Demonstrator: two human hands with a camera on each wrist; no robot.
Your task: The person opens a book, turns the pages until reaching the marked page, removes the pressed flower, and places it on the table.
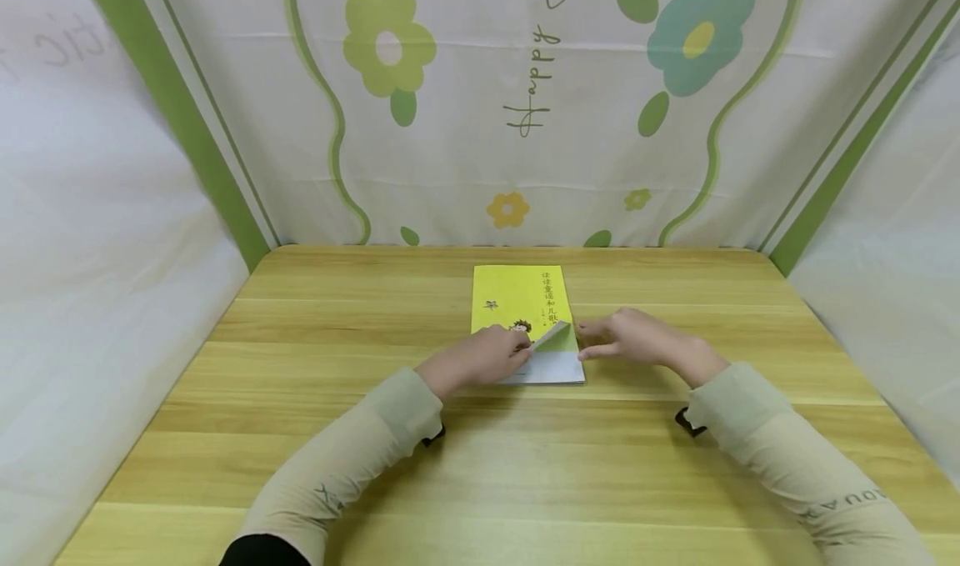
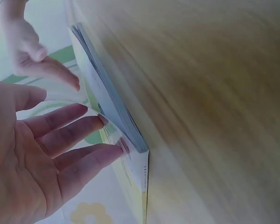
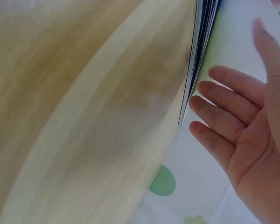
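Observation:
A yellow paperback book (image 1: 510, 287) with dark title characters lies on the wooden table. Its front cover (image 1: 551, 333) is lifted at the near right corner and curls leftward, baring a white page (image 1: 555, 370). My left hand (image 1: 487, 355) holds the curled cover over the near left part of the book; in the left wrist view its fingertips (image 2: 114, 150) lie along the cover's edge. Just right of the book, my right hand (image 1: 637, 337) has its fingers extended and holds nothing. In the right wrist view, its fingertips (image 3: 196, 102) are close beside the page edges.
The wooden table (image 1: 360, 299) extends around the book on all sides. Behind it hangs a white curtain (image 1: 450, 157) printed with flowers, and white fabric walls (image 1: 112, 257) stand left and right. Dark wrist straps (image 1: 690, 423) show below the sleeves.

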